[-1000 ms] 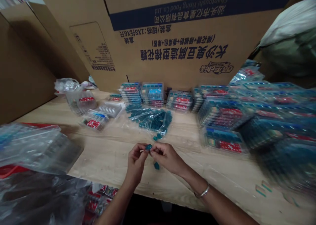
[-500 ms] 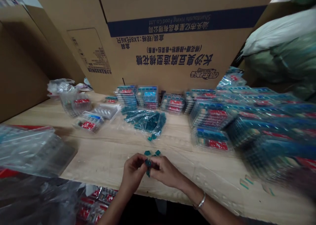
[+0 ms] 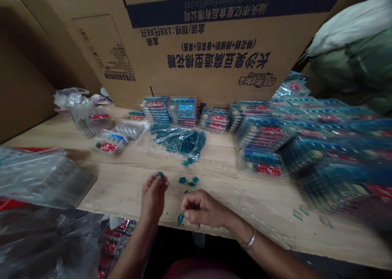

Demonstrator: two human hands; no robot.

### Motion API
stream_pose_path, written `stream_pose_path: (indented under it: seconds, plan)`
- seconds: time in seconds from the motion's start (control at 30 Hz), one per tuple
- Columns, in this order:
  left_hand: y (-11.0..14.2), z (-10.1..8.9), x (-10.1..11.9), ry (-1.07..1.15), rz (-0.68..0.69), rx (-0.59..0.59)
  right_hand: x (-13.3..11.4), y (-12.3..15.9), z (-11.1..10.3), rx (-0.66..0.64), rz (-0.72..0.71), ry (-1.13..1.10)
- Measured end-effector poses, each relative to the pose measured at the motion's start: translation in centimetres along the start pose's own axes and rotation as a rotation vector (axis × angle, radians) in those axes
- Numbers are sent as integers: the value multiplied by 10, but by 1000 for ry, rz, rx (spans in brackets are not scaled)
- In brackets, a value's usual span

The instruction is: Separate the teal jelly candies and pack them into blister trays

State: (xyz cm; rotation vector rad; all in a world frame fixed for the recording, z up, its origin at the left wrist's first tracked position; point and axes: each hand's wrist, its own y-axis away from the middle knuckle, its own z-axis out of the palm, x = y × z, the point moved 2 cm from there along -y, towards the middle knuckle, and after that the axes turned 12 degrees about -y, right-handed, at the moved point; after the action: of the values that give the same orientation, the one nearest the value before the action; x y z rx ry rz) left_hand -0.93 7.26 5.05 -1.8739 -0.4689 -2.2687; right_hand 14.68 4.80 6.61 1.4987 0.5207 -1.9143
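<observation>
left hand (image 3: 153, 197): teal piece (image 3: 159, 174) | right hand (image 3: 203, 209): second piece (image 3: 180, 218) | loose teal pieces (image 3: 187, 181)

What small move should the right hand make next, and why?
Probably set the small teal piece down beside the loose teal pieces on the pale wooden table: the right hand pinches it just above the wood, close to them.

A cardboard box (image 3: 196, 54) stands behind the table (image 3: 128, 169), along its far edge. Stacked blister packs (image 3: 260, 134) line the back and fill the right side. A plastic bag (image 3: 180, 142) lies mid-table, with loose pieces (image 3: 183, 180) just before it, and crumpled plastic (image 3: 39, 181) sits at lower left of the frame.
</observation>
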Motion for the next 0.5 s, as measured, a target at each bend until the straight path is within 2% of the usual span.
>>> stream_pose_path:
  seconds: [0.07,0.13,0.23,0.3,0.33,0.4,0.5]
  plan:
    - [-9,-7,3,79,-72,81,-16,-7,-10,-9,-58,42]
    - [-12,-13,6,35,-78,66,-38,-25,-35,162,-185,151]
    - [-7,-20,6,-71,-68,22,-66,-58,-82,483,-332,515]
    - [0,-25,2,-108,-89,35,-69,-73,-96,521,-337,786]
    - [4,-28,-1,-117,-99,43,-67,-75,-95,498,-349,868]
    - [12,-29,-7,-133,-108,18,-53,-69,-76,374,-373,881]
    - [27,-22,-15,-136,-122,-117,-23,-44,-31,129,-291,598]
